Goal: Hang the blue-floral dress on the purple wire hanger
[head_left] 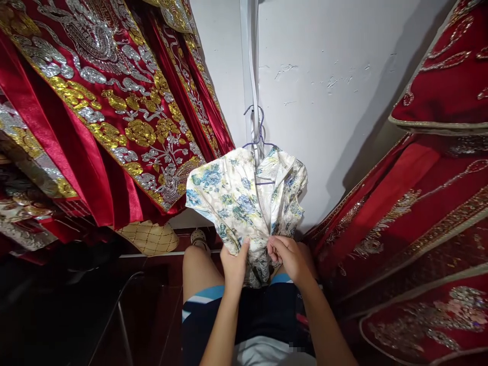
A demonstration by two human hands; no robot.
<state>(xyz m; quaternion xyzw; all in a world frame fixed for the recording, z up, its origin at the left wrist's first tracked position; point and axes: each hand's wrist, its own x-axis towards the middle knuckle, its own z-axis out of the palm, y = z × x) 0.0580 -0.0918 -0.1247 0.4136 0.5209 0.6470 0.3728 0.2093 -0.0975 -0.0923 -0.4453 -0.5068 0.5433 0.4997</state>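
A short-sleeved white dress (232, 195) with a blue and green floral print hangs from a thin purple hanger (261, 133) against the wall. Its collar lies partly open at the front. My left hand (234, 262) grips the fabric at the left side of the front, thumb on top. Fingers of my right hand (285, 254) pinch the front edge close to the middle opening. The lower part of the dress bunches between my legs and is partly hidden by my hands.
Red garments with gold and silver sequins (141, 132) hang at the left. More red embroidered garments (412, 203) hang at the right. Behind the hanger is a white wall (324, 66) with a vertical strip (249, 51). A dark chair (76, 315) stands lower left.
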